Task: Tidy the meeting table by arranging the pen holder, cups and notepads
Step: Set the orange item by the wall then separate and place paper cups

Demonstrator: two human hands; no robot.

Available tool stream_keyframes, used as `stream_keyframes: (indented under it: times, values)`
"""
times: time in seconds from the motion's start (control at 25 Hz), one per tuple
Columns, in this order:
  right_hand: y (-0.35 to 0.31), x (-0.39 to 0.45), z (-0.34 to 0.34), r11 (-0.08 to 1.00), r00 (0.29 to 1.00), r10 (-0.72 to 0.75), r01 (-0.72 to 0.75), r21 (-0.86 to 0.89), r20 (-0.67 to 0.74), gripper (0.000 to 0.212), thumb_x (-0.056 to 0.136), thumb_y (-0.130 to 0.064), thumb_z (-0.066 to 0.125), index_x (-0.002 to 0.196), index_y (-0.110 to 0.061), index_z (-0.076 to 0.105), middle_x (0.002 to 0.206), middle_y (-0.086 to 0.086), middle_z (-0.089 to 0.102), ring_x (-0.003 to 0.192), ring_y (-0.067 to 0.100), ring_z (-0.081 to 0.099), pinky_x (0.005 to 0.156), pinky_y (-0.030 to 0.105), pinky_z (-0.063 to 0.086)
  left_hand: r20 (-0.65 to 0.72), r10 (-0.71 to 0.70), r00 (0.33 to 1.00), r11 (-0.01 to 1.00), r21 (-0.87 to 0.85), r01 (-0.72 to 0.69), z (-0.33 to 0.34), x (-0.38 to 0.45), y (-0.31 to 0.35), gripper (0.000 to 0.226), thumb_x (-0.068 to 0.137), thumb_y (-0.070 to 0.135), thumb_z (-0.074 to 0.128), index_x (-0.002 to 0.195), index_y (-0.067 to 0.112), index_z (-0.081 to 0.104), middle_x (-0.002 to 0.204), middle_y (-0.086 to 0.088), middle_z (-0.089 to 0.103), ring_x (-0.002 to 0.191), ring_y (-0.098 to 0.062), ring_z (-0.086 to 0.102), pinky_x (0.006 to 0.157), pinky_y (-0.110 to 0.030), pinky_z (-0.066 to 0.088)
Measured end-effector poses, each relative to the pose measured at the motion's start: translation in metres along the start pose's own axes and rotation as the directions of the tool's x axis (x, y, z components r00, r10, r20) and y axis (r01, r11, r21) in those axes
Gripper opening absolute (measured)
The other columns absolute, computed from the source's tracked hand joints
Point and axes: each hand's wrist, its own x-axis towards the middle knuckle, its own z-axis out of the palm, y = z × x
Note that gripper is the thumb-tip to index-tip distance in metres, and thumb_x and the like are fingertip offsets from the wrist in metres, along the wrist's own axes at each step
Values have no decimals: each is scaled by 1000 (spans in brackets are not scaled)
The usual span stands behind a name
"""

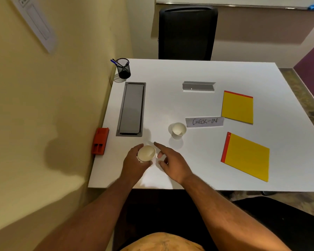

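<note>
The left hand (134, 164) is wrapped around a paper cup (146, 153), mouth up, near the table's (188, 73) front edge. The right hand (172, 160) sits just right of it, empty, fingers spread and loosely curled; whether a fingertip touches the cup is hard to tell. A second cup (178, 130) stands upright ahead and slightly right of the right hand, which is the nearer one to it. The pen holder (123, 68) sits far ahead of the left hand; two notepads (237, 107) lie well to the right
</note>
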Motion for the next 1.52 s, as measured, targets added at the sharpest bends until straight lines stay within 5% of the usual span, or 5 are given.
stream_keyframes:
  times: [0.32, 0.56, 0.76, 0.88, 1.52]
  values:
    - [-13, -12, 17, 994, 1000, -13, 14, -104, 11, 24, 95, -23, 73, 119, -29, 76, 135, -5, 69, 99, 12, 65, 98, 21, 46, 45, 21, 999, 999, 29, -22, -12, -20, -10, 79, 78, 24, 89, 145, 22, 48, 143, 0, 59, 118, -12, 53, 107, -29, 41]
    - [-22, -16, 28, 986, 1000, 17, -14, -167, 15, 21, 97, -29, 70, 118, -30, 74, 136, -6, 68, 109, 21, 67, 101, 27, 48, -9, 84, 996, 991, 107, -82, -21, -37, -25, 70, 74, 33, 91, 131, 33, 50, 128, 16, 53, 111, -7, 53, 91, -12, 41]
    - [-28, -9, 35, 978, 1000, -7, 2, -207, -22, 21, 98, -31, 67, 117, -28, 75, 124, -7, 72, 101, 17, 67, 86, 20, 41, -125, 81, 989, 968, 245, -48, -36, -39, -35, 31, 80, 34, 86, 102, 35, 64, 116, 7, 61, 96, -11, 59, 87, -24, 55]
    - [-34, -3, 45, 979, 999, -35, 32, -199, -16, 22, 99, -33, 66, 118, -29, 76, 122, -8, 72, 99, 16, 67, 90, 25, 50, -75, 40, 996, 982, 186, -26, -47, -43, -37, 22, 89, 31, 78, 109, 27, 71, 94, 7, 68, 81, -10, 63, 83, -31, 60]
    - [-5, -52, -16, 977, 985, 70, -100, -188, -157, 28, 94, -17, 66, 119, -26, 76, 111, -5, 73, 97, 20, 67, 79, 25, 43, 68, 117, 991, 975, 184, -127, 12, -46, 2, 9, 88, 22, 77, 93, 29, 75, 82, 12, 70, 72, -11, 64, 70, -23, 51]
